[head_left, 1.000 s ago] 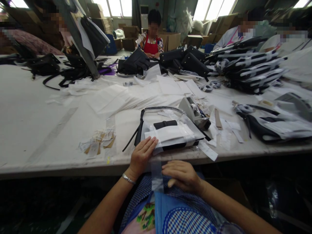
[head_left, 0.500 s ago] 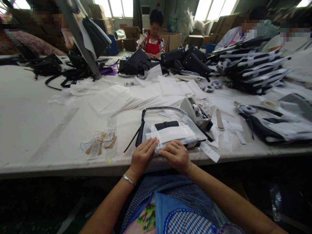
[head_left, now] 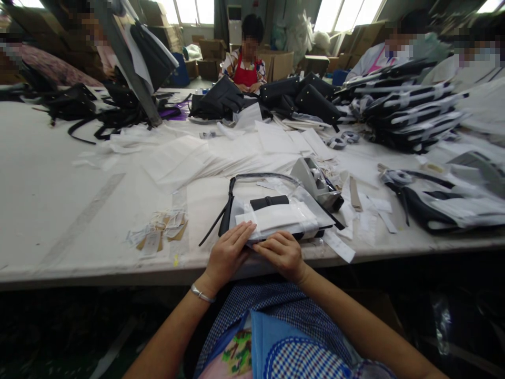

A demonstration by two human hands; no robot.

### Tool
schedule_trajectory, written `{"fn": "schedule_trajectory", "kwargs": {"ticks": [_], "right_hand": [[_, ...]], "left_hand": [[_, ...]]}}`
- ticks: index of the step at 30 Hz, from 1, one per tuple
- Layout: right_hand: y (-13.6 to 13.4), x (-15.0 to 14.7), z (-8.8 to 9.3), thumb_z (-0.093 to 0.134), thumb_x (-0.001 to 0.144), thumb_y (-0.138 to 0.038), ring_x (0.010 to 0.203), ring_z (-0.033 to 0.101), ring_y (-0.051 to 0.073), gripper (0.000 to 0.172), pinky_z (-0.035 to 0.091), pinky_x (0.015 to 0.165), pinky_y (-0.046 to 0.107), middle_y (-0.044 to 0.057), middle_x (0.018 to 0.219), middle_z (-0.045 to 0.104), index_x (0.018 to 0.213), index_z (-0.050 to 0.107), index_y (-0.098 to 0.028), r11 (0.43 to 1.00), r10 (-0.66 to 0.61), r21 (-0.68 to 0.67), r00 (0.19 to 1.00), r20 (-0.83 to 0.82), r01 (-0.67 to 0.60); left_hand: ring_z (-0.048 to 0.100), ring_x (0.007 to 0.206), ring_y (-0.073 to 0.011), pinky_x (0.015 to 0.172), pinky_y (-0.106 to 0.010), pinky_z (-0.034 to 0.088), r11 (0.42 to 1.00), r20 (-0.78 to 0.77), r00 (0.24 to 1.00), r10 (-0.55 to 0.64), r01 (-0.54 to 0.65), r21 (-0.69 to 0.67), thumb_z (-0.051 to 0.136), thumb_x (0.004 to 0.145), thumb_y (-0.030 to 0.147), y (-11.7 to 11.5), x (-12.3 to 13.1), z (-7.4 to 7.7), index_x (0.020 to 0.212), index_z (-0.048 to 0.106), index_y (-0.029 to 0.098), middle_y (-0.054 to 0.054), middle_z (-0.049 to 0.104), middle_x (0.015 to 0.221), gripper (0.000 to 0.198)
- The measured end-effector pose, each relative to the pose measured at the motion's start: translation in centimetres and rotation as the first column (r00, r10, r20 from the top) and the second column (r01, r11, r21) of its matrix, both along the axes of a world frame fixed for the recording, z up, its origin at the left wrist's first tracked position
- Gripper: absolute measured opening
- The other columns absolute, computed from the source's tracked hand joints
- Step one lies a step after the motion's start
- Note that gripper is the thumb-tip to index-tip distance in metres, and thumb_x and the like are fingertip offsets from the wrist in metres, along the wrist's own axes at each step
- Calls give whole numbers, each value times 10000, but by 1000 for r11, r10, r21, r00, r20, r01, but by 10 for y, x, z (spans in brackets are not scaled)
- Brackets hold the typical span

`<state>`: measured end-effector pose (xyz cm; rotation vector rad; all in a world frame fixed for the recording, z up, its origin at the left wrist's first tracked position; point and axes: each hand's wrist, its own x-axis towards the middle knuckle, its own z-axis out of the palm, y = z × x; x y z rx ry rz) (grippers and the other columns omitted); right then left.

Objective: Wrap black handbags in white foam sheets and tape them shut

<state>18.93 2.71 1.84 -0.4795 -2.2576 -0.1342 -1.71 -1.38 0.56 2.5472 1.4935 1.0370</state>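
Note:
A black handbag (head_left: pixel 311 230) lies at the table's near edge, its front covered with white paper and clear tape. Its strap (head_left: pixel 268 175) loops away from me, and a black padded piece (head_left: pixel 269 201) shows above the paper. My left hand (head_left: pixel 229 252) rests on the bag's near left edge, fingers stretched out flat over the paper. Close beside it, my right hand (head_left: pixel 282 255) is closed in a pinch at the bag's near lower edge. What is between those fingertips is hidden.
A grey tape dispenser (head_left: pixel 315 181) stands just behind the bag. Hang tags (head_left: pixel 160 231) lie to the left, white paper sheets (head_left: pixel 221 155) behind. Another wrapped bag (head_left: pixel 442 210) is at right, near stacked bags (head_left: pixel 410 110). A slanted metal post (head_left: pixel 130 68) rises at left; people sit opposite.
My right hand has slid slightly toward me and down along the bag's near edge. My left wrist has shifted a little left, its fingers still on the paper. The bag stays put.

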Motion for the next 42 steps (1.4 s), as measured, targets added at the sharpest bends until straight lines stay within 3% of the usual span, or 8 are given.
{"fn": "schedule_trajectory", "kwargs": {"ticks": [3, 6, 11, 14, 19, 23, 28, 42], "right_hand": [[1, 1, -1, 623, 929, -134, 785, 629, 144, 178, 452, 814, 325, -6, 866, 742, 1066, 697, -220, 1000, -3, 22, 1000, -7, 4], [1, 1, -3, 611, 939, -143, 797, 643, 140, 182, 460, 825, 324, -10, 877, 747, 1062, 702, -240, 1000, -11, 24, 1000, -12, 11], [2, 3, -3, 626, 923, -121, 795, 649, 140, 166, 481, 827, 326, -18, 879, 748, 1038, 695, -219, 1000, -6, 28, 1000, 9, 5], [-6, 14, -6, 581, 944, -103, 856, 661, 139, 212, 466, 959, 358, -14, 942, 753, 1096, 680, -213, 1000, 24, -5, 997, 70, -24], [-32, 33, -35, 436, 1003, -109, 1239, 552, 187, 365, 325, 1151, 441, 48, 1297, 646, 1331, 566, -203, 997, -11, -67, 973, 231, 28], [-43, 29, -62, 413, 998, -111, 1351, 443, 238, 431, 273, 1174, 489, 53, 1441, 521, 1397, 517, -238, 983, -149, -67, 949, 277, 174], [-39, 10, -69, 443, 981, -99, 1332, 460, 197, 445, 249, 1188, 466, 38, 1394, 569, 1384, 526, -269, 984, -142, -85, 978, 154, 157], [-37, -3, -46, 457, 977, -110, 1097, 662, 182, 299, 500, 1010, 425, 81, 1092, 737, 1190, 646, -203, 967, 150, -197, 985, -83, -163]], "left_hand": [[363, 1417, -248, 1162, -451, 376, 991, 53, 995, -79, 84, -106, 568, 906, 182, -5, -4, 14, 1457, 406, 199, -82, 430, 1516, 575], [401, 1395, -235, 1150, -441, 395, 985, 97, 993, -64, 79, -154, 544, 941, 235, -6, -4, 20, 1413, 470, 206, -80, 472, 1487, 478], [508, 1313, -211, 1078, -407, 485, 999, 41, 999, -15, 13, 49, 546, 957, 220, 3, -1, 5, 1362, 529, 211, -74, 590, 1376, 405], [518, 1304, -219, 1060, -411, 506, 994, 3, 1000, -7, 7, 111, 563, 944, 195, 5, -1, -1, 1375, 516, 215, -76, 597, 1366, 434], [522, 1301, -213, 1063, -409, 507, 992, -20, 1000, -18, 21, 126, 512, 955, 120, 4, -3, -1, 1386, 503, 212, -77, 595, 1368, 441], [521, 1302, -216, 1061, -415, 510, 991, -14, 1000, -16, 18, 136, 509, 955, 115, 5, -1, 0, 1393, 495, 218, -76, 595, 1367, 450], [525, 1297, -216, 1056, -413, 513, 990, -2, 1000, -20, 20, 141, 487, 962, 115, 5, -1, 0, 1408, 482, 232, -75, 603, 1358, 461], [514, 1308, -216, 1068, -417, 500, 991, 11, 1000, -20, 18, 133, 466, 972, 134, 5, -2, -3, 1428, 458, 255, -65, 587, 1378, 472]]}}
